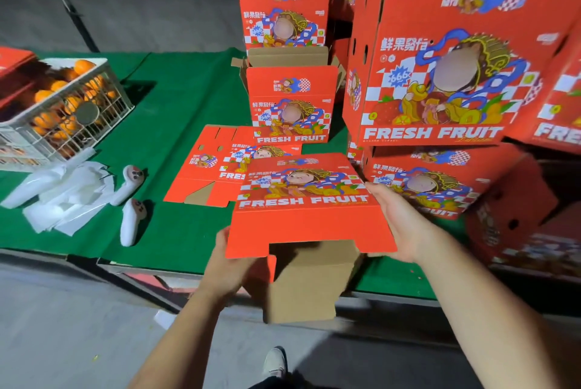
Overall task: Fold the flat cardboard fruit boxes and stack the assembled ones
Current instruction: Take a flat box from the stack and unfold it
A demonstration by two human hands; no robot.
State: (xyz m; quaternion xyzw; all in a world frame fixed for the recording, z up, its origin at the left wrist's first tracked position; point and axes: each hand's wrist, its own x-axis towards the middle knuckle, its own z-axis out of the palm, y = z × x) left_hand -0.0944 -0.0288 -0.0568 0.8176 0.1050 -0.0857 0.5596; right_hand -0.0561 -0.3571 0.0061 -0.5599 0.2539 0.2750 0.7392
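We hold the half-folded box [309, 209] at lower centre, long axis across the frame, left hand [234, 258] gripping its left edge, right hand [397, 225] flat along its right, stacks [287, 52] just beyond.

A single wide-angle view from the person's head looks forward and steeply down, close over both forearms. It takes in the near edge of the green desk [176, 124], the grey floor [78, 325] below, and one shoe [275, 360] at the bottom edge.
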